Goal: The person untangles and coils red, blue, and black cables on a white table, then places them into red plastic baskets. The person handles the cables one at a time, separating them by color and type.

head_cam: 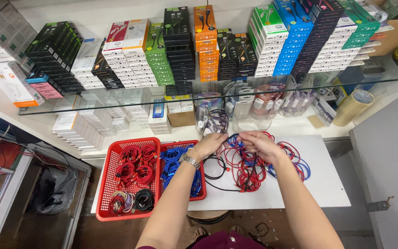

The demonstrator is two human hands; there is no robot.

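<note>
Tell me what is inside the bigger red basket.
The bigger red basket holds coiled red cables filling the far part, with a multicoloured coil and a black coil at the near end. Whatever lies beneath the coils is covered.

- Under my fingers (254, 140) a tangle of red and blue cables (254, 166) covers the white board (328, 184).
- Beyond my fingertips, bagged cables (215, 121) and a glass shelf (116, 103) block the way.
- Left of them, two red baskets (104, 193) sit full.
- Right, bare board gives room.
</note>
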